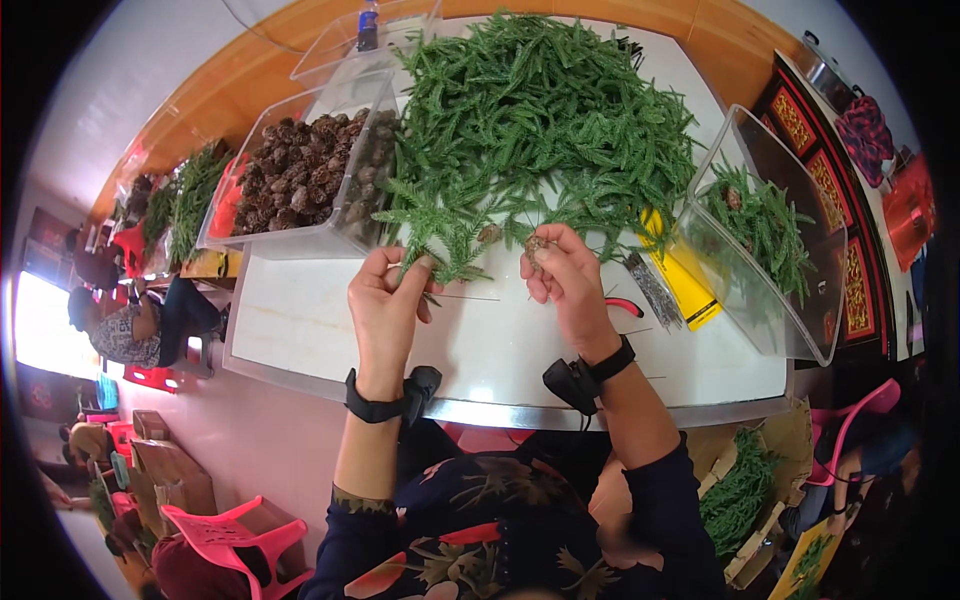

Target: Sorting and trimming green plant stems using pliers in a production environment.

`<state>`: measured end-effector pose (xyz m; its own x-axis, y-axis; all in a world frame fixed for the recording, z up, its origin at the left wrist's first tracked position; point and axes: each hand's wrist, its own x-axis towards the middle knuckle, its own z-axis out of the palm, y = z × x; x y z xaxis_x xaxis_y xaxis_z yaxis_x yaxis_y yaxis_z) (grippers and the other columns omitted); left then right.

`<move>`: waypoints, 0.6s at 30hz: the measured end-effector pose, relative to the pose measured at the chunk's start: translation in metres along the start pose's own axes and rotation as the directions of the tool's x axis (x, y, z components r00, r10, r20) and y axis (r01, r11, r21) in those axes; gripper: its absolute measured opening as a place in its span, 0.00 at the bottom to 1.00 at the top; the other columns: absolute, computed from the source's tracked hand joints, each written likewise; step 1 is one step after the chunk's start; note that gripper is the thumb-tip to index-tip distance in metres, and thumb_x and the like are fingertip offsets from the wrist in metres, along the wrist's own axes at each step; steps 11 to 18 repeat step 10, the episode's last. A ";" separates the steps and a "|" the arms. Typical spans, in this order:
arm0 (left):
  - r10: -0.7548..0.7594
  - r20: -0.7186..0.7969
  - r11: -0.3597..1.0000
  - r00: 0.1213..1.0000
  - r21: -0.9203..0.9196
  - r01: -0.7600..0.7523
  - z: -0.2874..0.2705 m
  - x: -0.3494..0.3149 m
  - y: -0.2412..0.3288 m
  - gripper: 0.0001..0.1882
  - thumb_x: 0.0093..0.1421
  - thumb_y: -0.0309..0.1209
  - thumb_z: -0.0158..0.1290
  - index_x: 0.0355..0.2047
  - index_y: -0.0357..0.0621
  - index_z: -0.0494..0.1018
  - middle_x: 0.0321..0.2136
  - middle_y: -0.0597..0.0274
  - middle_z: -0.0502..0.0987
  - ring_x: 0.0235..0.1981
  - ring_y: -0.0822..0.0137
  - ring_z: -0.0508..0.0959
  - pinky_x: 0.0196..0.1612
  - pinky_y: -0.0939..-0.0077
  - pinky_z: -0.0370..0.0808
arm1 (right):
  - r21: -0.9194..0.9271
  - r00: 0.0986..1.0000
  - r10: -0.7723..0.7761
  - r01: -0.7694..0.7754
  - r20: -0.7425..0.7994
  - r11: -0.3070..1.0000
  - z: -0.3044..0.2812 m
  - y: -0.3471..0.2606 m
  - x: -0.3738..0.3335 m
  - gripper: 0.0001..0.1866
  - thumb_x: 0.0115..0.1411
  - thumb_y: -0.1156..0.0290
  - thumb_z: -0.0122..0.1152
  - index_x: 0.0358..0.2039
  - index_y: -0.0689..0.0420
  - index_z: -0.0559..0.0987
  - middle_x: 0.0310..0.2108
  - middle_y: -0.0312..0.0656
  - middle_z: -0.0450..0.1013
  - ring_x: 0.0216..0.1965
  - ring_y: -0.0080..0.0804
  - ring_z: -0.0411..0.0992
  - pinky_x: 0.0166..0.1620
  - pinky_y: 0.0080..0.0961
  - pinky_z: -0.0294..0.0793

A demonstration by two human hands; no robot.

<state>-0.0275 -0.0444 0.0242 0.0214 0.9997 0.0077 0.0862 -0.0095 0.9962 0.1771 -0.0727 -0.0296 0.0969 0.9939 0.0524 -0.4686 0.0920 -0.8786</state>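
Note:
My left hand (392,290) pinches the stem of a green artificial pine sprig (450,232), whose needles fan out beyond the fingers. To its right, my right hand (568,282) is closed around a small brown pine cone (537,246) between thumb and fingers. Another little cone (489,234) shows beside the sprig's needles; I cannot tell whether it is fixed to it. Both hands hover over the near part of the white table (470,350). Beyond them spreads a large heap of green pine sprigs (550,110).
A clear bin of pine cones (355,205) stands at left. At right, another clear bin (765,325) holds finished-looking sprigs. Between lie a yellow packet (690,285), thin dark wires (652,290) and a red-handled tool (626,306). A pink chair (235,535) and other people are around.

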 end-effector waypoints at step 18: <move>-0.212 0.097 0.919 0.972 -0.317 0.232 0.014 -0.016 -0.021 0.11 0.62 0.30 0.55 0.40 0.36 0.68 0.25 0.53 0.82 0.14 0.73 0.74 0.17 0.86 0.64 | 0.001 0.974 0.027 -0.028 0.225 1.000 0.004 -0.004 -0.006 0.18 0.62 0.67 0.55 0.51 0.58 0.70 0.37 0.42 0.72 0.23 0.20 0.62 0.27 0.16 0.60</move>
